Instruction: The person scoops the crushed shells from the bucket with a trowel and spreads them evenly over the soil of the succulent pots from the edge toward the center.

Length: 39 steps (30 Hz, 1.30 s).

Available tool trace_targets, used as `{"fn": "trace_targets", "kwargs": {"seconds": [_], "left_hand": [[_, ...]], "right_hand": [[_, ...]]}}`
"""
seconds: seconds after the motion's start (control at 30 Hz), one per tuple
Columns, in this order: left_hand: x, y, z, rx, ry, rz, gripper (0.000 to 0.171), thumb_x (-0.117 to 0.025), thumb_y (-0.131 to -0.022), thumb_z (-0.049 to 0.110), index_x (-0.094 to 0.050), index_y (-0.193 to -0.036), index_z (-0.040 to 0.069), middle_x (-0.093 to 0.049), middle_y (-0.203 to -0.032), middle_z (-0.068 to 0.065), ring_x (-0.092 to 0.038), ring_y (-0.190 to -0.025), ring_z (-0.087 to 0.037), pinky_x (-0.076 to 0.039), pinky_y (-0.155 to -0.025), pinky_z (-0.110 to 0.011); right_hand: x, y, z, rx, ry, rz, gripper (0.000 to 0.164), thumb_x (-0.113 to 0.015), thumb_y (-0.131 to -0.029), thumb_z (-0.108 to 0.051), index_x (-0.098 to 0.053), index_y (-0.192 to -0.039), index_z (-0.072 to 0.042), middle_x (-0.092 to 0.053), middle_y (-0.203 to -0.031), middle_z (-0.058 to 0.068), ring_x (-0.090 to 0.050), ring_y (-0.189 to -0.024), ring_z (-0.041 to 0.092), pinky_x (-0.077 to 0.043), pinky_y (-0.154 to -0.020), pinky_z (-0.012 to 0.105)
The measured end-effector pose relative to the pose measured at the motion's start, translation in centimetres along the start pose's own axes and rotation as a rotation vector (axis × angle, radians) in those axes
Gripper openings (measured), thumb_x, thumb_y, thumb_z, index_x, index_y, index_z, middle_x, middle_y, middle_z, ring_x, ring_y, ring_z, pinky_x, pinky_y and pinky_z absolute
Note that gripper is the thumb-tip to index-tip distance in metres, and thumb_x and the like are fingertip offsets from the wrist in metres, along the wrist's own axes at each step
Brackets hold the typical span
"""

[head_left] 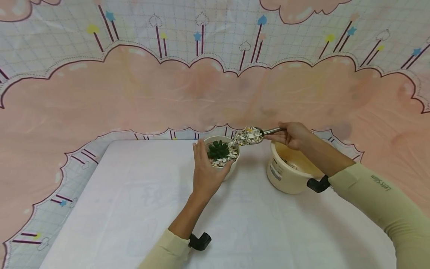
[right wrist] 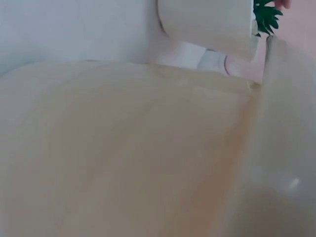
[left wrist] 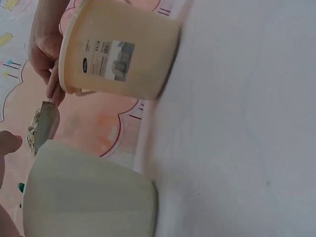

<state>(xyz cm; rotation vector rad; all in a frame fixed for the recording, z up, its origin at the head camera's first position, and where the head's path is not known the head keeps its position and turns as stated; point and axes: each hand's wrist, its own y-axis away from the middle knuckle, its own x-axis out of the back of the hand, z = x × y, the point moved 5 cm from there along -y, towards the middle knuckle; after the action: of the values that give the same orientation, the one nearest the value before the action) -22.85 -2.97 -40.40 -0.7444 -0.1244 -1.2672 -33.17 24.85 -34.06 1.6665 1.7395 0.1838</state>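
My left hand point(head_left: 205, 172) holds the white flowerpot point(head_left: 232, 171) from its near left side, thumb and fingers spread around the rim. A dark green succulent point(head_left: 218, 150) stands in it, with pale stone chips point(head_left: 220, 163) around the plant. My right hand point(head_left: 293, 135) grips the handle of a metal scoop point(head_left: 273, 130) heaped with mixed gravel point(head_left: 249, 136). The scoop's tip reaches over the pot's right rim. In the left wrist view, the scoop point(left wrist: 48, 121) appears just beyond the pot point(left wrist: 89, 192).
A cream plastic bucket point(head_left: 285, 178) with a label stands to the right, under my right forearm, with a little material at its bottom. The white table point(head_left: 134, 209) ends just behind the pot. A patterned pink cloth point(head_left: 188, 93) hangs behind.
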Motion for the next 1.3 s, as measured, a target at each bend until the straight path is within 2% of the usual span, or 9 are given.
{"fn": "trace_targets", "kwargs": {"seconds": [0.1, 0.27, 0.33, 0.43, 0.6, 0.7, 0.97, 1.17, 1.3], "left_hand": [[-0.1, 0.1, -0.7, 0.051, -0.017, -0.021, 0.116, -0.088, -0.086, 0.038, -0.016, -0.163, -0.009, -0.014, -0.171, -0.027, -0.005, -0.159, -0.043, -0.029, -0.119, -0.060], [-0.4, 0.2, -1.6, 0.134, -0.028, -0.046, 0.127, -0.091, -0.080, 0.044, -0.012, -0.164, -0.008, -0.012, -0.171, -0.027, -0.003, -0.159, -0.043, -0.028, -0.120, -0.060], [-0.5, 0.2, -1.9, 0.163, -0.028, -0.051, 0.131, -0.093, -0.078, 0.046, -0.010, -0.165, -0.006, -0.011, -0.171, -0.026, -0.003, -0.159, -0.043, -0.028, -0.120, -0.060], [-0.8, 0.1, -2.1, 0.187, -0.024, -0.044, 0.133, -0.095, -0.076, 0.046, -0.011, -0.165, -0.006, -0.012, -0.171, -0.027, -0.004, -0.159, -0.044, -0.029, -0.119, -0.060], [-1.0, 0.0, -2.3, 0.182, -0.034, -0.004, 0.132, -0.097, -0.073, 0.046, -0.016, -0.164, -0.005, -0.019, -0.167, -0.031, -0.012, -0.157, -0.048, -0.036, -0.115, -0.061], [-1.0, -0.2, -2.4, 0.172, -0.041, 0.012, 0.131, -0.098, -0.072, 0.047, -0.019, -0.163, -0.005, -0.022, -0.166, -0.031, -0.017, -0.156, -0.048, -0.040, -0.113, -0.060], [-0.6, -0.5, -2.9, 0.134, -0.047, -0.010, 0.132, -0.098, -0.070, 0.048, -0.021, -0.163, -0.006, -0.030, -0.164, -0.029, -0.026, -0.153, -0.046, -0.040, -0.114, -0.059], [-0.3, -0.8, -3.6, 0.116, -0.008, -0.097, 0.132, -0.097, -0.071, 0.045, -0.019, -0.165, -0.004, -0.027, -0.166, -0.027, -0.031, -0.152, -0.043, -0.038, -0.116, -0.059], [0.1, -1.1, -3.7, 0.101, 0.047, -0.172, 0.131, -0.097, -0.073, 0.041, -0.016, -0.166, -0.002, -0.023, -0.169, -0.024, -0.029, -0.154, -0.041, -0.035, -0.117, -0.058]], "right_hand": [[0.0, -0.1, 0.3, -0.010, -0.007, 0.017, 0.055, -0.033, -0.117, -0.021, -0.017, -0.169, -0.025, -0.075, -0.089, 0.026, -0.078, -0.081, 0.038, -0.060, -0.084, 0.035], [-0.4, -0.2, 0.5, 0.016, 0.019, 0.022, 0.031, -0.034, -0.117, -0.023, -0.044, -0.142, -0.007, -0.075, -0.089, 0.026, -0.078, -0.081, 0.037, -0.060, -0.083, 0.033], [-0.7, -0.3, 0.5, 0.033, 0.043, 0.022, 0.026, -0.033, -0.117, -0.023, -0.047, -0.131, -0.005, -0.076, -0.088, 0.025, -0.078, -0.081, 0.035, -0.060, -0.083, 0.033], [-0.9, -0.3, 0.6, 0.045, 0.067, 0.030, 0.026, -0.033, -0.117, -0.022, -0.048, -0.130, -0.005, -0.076, -0.088, 0.024, -0.078, -0.079, 0.034, -0.060, -0.081, 0.033], [-1.1, -0.5, 0.6, 0.047, 0.099, 0.037, 0.045, -0.032, -0.117, -0.023, -0.035, -0.158, -0.005, -0.076, -0.085, 0.023, -0.078, -0.073, 0.033, -0.061, -0.079, 0.032], [-1.2, -0.5, 0.6, 0.056, 0.120, 0.031, 0.052, -0.032, -0.117, -0.023, -0.025, -0.165, -0.003, -0.076, -0.084, 0.023, -0.078, -0.072, 0.032, -0.061, -0.078, 0.031], [-1.4, -0.7, 0.7, 0.062, 0.111, 0.050, 0.033, -0.033, -0.117, -0.023, -0.053, -0.123, 0.004, -0.076, -0.084, 0.023, -0.078, -0.074, 0.032, -0.061, -0.079, 0.032], [-1.2, -0.7, 0.7, 0.070, 0.106, 0.059, 0.034, -0.035, -0.117, -0.024, -0.053, -0.119, 0.005, -0.075, -0.083, 0.022, -0.078, -0.073, 0.032, -0.061, -0.079, 0.033], [-1.2, -0.7, 0.5, 0.070, 0.095, 0.070, 0.026, -0.035, -0.117, -0.022, -0.051, -0.121, -0.001, -0.075, -0.083, 0.022, -0.078, -0.073, 0.033, -0.061, -0.078, 0.033]]}}
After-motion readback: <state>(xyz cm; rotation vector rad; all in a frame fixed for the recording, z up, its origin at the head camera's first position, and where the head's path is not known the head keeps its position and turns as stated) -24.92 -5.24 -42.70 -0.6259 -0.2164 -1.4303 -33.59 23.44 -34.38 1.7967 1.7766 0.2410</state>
